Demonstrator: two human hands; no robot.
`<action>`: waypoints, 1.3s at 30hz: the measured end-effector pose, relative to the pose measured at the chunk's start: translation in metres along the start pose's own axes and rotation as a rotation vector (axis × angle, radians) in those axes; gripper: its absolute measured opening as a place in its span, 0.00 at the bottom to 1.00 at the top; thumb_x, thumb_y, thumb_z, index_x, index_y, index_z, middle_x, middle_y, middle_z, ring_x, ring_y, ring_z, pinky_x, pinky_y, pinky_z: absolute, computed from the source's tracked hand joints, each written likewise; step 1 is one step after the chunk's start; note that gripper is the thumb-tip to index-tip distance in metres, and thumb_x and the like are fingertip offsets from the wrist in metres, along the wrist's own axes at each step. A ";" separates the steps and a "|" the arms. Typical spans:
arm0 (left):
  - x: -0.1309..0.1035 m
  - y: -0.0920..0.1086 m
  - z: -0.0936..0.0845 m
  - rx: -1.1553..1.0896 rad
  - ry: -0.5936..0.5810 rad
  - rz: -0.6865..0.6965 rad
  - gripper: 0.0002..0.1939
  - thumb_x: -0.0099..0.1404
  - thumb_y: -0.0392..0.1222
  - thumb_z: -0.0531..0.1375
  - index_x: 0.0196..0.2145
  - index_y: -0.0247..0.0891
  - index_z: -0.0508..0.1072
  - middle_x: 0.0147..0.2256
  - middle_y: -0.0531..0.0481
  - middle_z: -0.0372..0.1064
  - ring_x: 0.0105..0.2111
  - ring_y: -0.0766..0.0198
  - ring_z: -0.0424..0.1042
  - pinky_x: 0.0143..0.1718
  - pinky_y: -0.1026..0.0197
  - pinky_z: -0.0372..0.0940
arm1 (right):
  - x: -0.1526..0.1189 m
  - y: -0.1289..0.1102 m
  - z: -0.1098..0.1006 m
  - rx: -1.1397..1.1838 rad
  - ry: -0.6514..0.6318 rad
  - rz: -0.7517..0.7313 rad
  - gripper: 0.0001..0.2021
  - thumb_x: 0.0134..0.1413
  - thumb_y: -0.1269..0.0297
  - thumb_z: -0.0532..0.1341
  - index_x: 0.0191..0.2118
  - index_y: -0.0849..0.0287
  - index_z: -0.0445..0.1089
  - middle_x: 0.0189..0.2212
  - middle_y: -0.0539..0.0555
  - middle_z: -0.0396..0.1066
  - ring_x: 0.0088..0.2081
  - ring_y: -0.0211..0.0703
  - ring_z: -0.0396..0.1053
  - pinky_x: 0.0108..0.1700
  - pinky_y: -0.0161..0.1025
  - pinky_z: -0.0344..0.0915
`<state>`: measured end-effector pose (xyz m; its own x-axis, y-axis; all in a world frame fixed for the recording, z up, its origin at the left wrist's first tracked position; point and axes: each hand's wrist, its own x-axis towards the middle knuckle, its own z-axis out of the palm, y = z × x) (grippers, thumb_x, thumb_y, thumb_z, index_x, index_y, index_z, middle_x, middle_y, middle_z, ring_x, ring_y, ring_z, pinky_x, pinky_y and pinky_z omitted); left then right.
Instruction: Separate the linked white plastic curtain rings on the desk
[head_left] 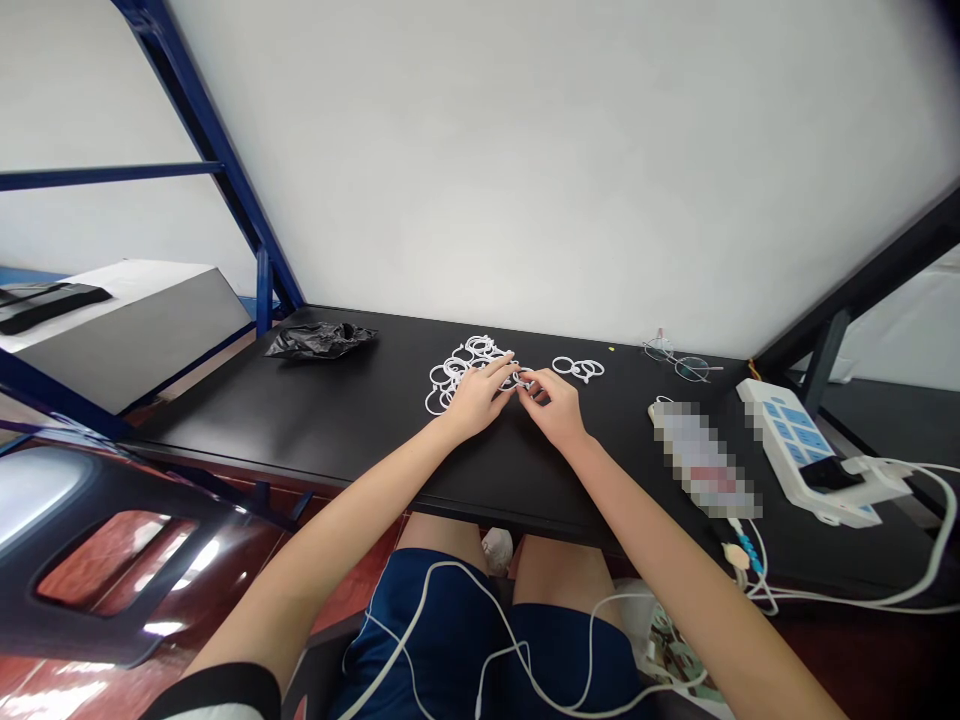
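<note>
On the black table lies a loose pile of thin white rings (438, 402), each with a small knob or joint. My left hand (474, 400) is over the right side of this pile, fingers stretched out and thumb apart, touching rings and partly covering them. Just beside it, my right hand (556, 408) is closed in a pinch on a white ring (523, 379) at the pile's right edge. The fingertips of both hands nearly meet there, and the exact contact is partly hidden. A smaller group of white rings (587, 369) lies apart, to the right beyond my right hand.
A crumpled black plastic bag (321, 341) lies left on the table (352, 430). To the right are eyeglasses (681, 362), a blurred phone-like object (705, 462) and a white power strip (799, 440) with cables. A white cable (480, 583) crosses my lap. The wall stands behind.
</note>
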<state>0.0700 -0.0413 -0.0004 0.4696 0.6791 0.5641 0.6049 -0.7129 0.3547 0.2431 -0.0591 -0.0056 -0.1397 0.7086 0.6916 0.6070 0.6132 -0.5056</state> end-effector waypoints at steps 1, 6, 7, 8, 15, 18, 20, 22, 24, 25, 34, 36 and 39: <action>0.000 0.000 0.000 0.001 -0.001 -0.001 0.18 0.67 0.35 0.54 0.54 0.39 0.66 0.60 0.39 0.61 0.50 0.55 0.72 0.49 0.51 0.64 | 0.000 0.000 0.000 -0.002 -0.003 0.001 0.07 0.57 0.65 0.59 0.39 0.55 0.73 0.32 0.53 0.72 0.28 0.40 0.70 0.30 0.37 0.71; 0.000 0.000 0.001 0.003 0.013 0.002 0.18 0.66 0.35 0.55 0.54 0.40 0.66 0.60 0.40 0.61 0.43 0.58 0.75 0.48 0.52 0.64 | 0.000 0.002 0.001 0.001 0.001 -0.022 0.08 0.57 0.66 0.59 0.40 0.56 0.74 0.32 0.54 0.73 0.28 0.40 0.70 0.30 0.37 0.71; -0.001 -0.001 0.001 -0.001 0.016 0.001 0.17 0.66 0.35 0.55 0.53 0.40 0.66 0.60 0.40 0.62 0.40 0.59 0.76 0.48 0.53 0.64 | 0.000 0.002 0.001 0.001 0.005 -0.032 0.09 0.57 0.66 0.58 0.41 0.56 0.74 0.32 0.54 0.73 0.28 0.40 0.70 0.30 0.37 0.71; -0.001 -0.001 0.002 -0.007 0.017 0.000 0.17 0.67 0.36 0.55 0.53 0.40 0.65 0.60 0.40 0.62 0.37 0.61 0.76 0.47 0.53 0.64 | 0.000 0.003 0.001 -0.002 0.008 -0.041 0.09 0.57 0.66 0.58 0.41 0.57 0.75 0.32 0.54 0.73 0.27 0.40 0.70 0.30 0.37 0.71; 0.000 0.000 0.002 -0.097 0.003 -0.031 0.17 0.67 0.40 0.56 0.53 0.41 0.63 0.56 0.43 0.67 0.32 0.63 0.76 0.48 0.53 0.63 | -0.001 0.000 0.001 0.030 0.036 -0.063 0.12 0.56 0.70 0.57 0.43 0.58 0.75 0.31 0.54 0.73 0.25 0.38 0.68 0.28 0.36 0.70; 0.001 0.001 0.002 -0.112 -0.007 -0.034 0.17 0.68 0.40 0.56 0.53 0.41 0.61 0.51 0.46 0.71 0.32 0.63 0.75 0.48 0.54 0.62 | -0.001 -0.004 0.001 0.067 0.026 -0.052 0.12 0.57 0.68 0.58 0.45 0.58 0.73 0.33 0.54 0.74 0.25 0.38 0.69 0.28 0.36 0.71; 0.001 0.002 0.002 -0.112 -0.020 -0.032 0.16 0.68 0.41 0.56 0.53 0.39 0.62 0.45 0.47 0.74 0.33 0.62 0.75 0.47 0.54 0.61 | -0.001 -0.007 0.000 0.078 0.014 -0.030 0.12 0.58 0.65 0.58 0.46 0.57 0.72 0.34 0.55 0.74 0.26 0.38 0.69 0.28 0.36 0.71; 0.000 0.003 0.001 -0.109 -0.032 -0.029 0.15 0.68 0.42 0.56 0.51 0.38 0.62 0.40 0.49 0.75 0.33 0.62 0.75 0.46 0.55 0.61 | -0.001 -0.008 0.000 0.088 0.006 -0.005 0.11 0.59 0.62 0.58 0.46 0.57 0.71 0.34 0.55 0.74 0.27 0.39 0.70 0.28 0.36 0.70; 0.000 0.005 0.000 -0.101 -0.050 -0.023 0.14 0.69 0.44 0.54 0.51 0.38 0.62 0.37 0.49 0.75 0.34 0.61 0.74 0.46 0.55 0.61 | -0.001 -0.009 0.000 0.098 -0.005 0.015 0.09 0.61 0.61 0.57 0.44 0.57 0.70 0.33 0.54 0.74 0.27 0.39 0.70 0.29 0.36 0.69; 0.000 0.006 0.000 -0.096 -0.061 -0.016 0.14 0.70 0.45 0.53 0.50 0.37 0.62 0.37 0.49 0.75 0.34 0.61 0.74 0.46 0.54 0.61 | -0.002 -0.009 0.000 0.103 -0.009 0.023 0.09 0.61 0.61 0.57 0.43 0.57 0.69 0.32 0.54 0.74 0.27 0.38 0.70 0.29 0.36 0.69; -0.001 0.014 -0.003 -0.247 -0.121 0.164 0.13 0.71 0.42 0.50 0.51 0.38 0.63 0.50 0.41 0.68 0.49 0.56 0.67 0.51 0.54 0.64 | -0.004 -0.004 -0.003 0.070 0.011 0.030 0.14 0.59 0.61 0.57 0.25 0.56 0.54 0.18 0.45 0.56 0.20 0.33 0.56 0.24 0.34 0.56; -0.001 0.014 -0.003 -0.261 -0.113 0.171 0.14 0.71 0.42 0.49 0.52 0.37 0.62 0.50 0.41 0.67 0.50 0.56 0.66 0.52 0.53 0.63 | -0.004 -0.003 -0.004 0.016 -0.005 0.009 0.17 0.61 0.61 0.56 0.22 0.56 0.52 0.17 0.45 0.53 0.19 0.33 0.53 0.24 0.35 0.52; -0.002 0.014 -0.001 -0.272 -0.109 0.176 0.13 0.72 0.42 0.47 0.51 0.37 0.62 0.49 0.40 0.67 0.48 0.56 0.66 0.51 0.52 0.63 | -0.003 -0.003 -0.005 0.003 -0.011 -0.011 0.20 0.63 0.60 0.53 0.20 0.56 0.50 0.15 0.44 0.49 0.18 0.32 0.49 0.24 0.35 0.49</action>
<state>0.0771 -0.0528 0.0048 0.6261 0.5459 0.5568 0.3220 -0.8313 0.4530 0.2455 -0.0646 -0.0041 -0.1547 0.7056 0.6915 0.6031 0.6218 -0.4996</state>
